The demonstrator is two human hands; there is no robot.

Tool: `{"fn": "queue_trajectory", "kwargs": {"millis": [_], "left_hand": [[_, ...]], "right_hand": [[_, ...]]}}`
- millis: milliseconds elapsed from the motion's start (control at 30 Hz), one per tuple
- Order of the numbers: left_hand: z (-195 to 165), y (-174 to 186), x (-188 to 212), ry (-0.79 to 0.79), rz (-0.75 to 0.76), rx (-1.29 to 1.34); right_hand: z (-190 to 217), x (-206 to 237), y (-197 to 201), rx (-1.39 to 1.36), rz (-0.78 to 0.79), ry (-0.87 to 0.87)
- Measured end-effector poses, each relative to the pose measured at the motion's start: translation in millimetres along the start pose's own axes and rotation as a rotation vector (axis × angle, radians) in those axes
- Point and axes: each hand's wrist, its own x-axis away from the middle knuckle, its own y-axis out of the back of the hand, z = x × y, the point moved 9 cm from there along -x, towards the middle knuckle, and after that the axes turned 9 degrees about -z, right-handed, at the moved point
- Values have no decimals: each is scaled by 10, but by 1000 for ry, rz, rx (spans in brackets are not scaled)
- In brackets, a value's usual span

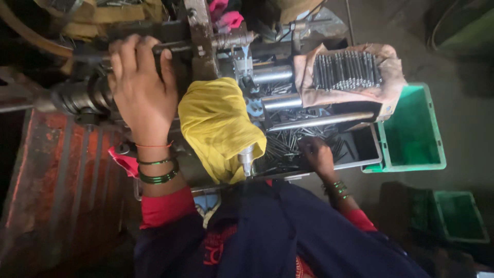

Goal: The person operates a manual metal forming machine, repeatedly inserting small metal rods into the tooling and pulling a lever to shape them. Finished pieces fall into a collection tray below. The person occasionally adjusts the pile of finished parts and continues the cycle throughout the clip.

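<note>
My left hand [141, 85] is closed around a dark metal lever bar [177, 49] on the machine [206, 41] at the upper left. Green bangles and a red thread ring that wrist. My right hand [316, 154] reaches down into a metal tray [360, 149] full of thin dark metal rods [288, 141], fingers buried among them; whether it grips any I cannot tell. A yellow cloth [218, 128] is draped over the machine part between my two hands.
A row of several shiny rods [347, 69] lies on a pinkish cloth at the upper right. A green plastic crate [411, 131] stands beside the tray, another green crate [460, 216] lower right. A rusty red metal panel [56, 175] fills the left.
</note>
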Motion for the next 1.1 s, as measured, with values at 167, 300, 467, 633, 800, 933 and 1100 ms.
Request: {"fn": "queue_trajectory", "kwargs": {"millis": [167,300,467,633,800,933,1100], "left_hand": [[-84,17,-6,-12,-13,-31],[-163,60,18,-26,-40,-34],[-248,102,34,-30,-49,-40],[-318,138,-49,-1,-35,-37],[-353,177,-125,7,-32,-54],[-353,179,-134,21,-38,-56],[-344,183,-56,16,-36,-58]], "right_hand": [[232,-71,79,-216,25,-31],[681,-231,329,-234,-115,253],[937,-713,353,-384,-167,271],[1236,-1275,210,-607,-39,179],[1333,-1497,-26,-915,163,-81],[1325,-1492,-43,-912,216,-52],[1274,-1409,-123,-930,296,-25]]}}
